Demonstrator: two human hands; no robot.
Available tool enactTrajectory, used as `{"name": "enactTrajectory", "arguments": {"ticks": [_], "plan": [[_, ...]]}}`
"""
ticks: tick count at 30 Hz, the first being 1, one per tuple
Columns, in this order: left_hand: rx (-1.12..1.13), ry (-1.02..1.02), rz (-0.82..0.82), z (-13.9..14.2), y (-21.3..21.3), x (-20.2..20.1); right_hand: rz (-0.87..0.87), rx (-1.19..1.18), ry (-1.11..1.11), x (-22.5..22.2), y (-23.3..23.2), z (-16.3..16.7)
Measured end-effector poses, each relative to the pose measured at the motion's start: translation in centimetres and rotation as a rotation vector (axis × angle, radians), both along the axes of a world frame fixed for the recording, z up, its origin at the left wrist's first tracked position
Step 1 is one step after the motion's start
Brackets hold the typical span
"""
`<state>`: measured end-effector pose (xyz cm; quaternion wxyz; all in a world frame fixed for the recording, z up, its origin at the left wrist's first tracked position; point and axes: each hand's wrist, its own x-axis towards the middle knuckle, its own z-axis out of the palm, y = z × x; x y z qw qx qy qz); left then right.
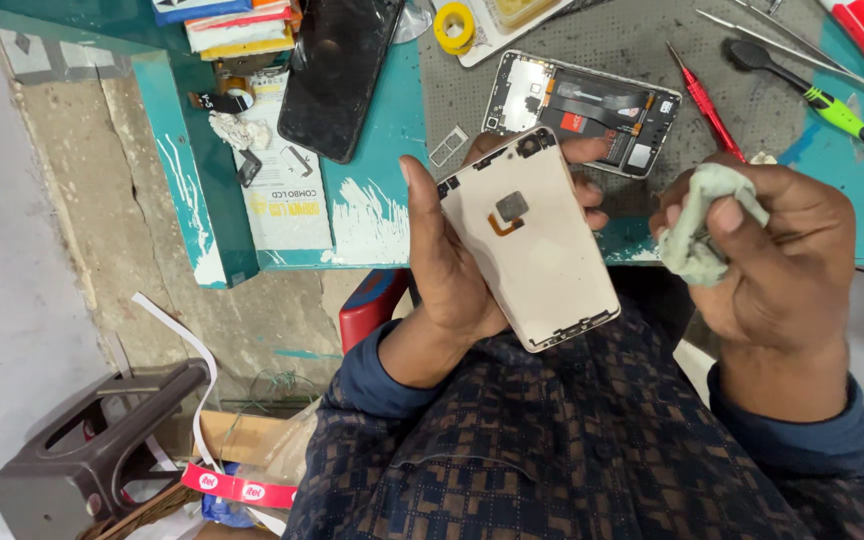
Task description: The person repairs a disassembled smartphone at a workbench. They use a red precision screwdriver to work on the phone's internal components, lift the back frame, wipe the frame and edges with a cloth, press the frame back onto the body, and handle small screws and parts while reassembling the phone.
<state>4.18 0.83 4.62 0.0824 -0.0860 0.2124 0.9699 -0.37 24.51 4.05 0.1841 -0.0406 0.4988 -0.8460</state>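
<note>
Smooth cream phone back cover (537, 245) in left hand (442, 270); crumpled cloth (702, 215) in right hand (772, 255).

Shirt: dark navy, patterned with small brown checks
Sleeves: long, plain blue cuffs just behind both hands
Hands: bare

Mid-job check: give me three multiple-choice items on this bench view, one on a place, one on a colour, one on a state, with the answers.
1. Where is the opened phone body?
A. on the grey mat
B. on the floor
C. in the right hand

2. What colour is the handle of the thin screwdriver beside it?
A. blue
B. red
C. white

3. How is the back cover held?
A. inner side up in the left hand
B. lying on the stool
C. pinned under the cloth

Answers: A, it lies on the mat; B, red shaft; A, the right hand only bunches the cloth.
</note>
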Motion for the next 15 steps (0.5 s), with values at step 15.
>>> {"name": "enactTrajectory", "arguments": {"ticks": [15], "plan": [[0.033,0.065,0.083,-0.9,1.3,0.5,-0.015,1.012,1.071,0.2,-5.1,5.7]]}}
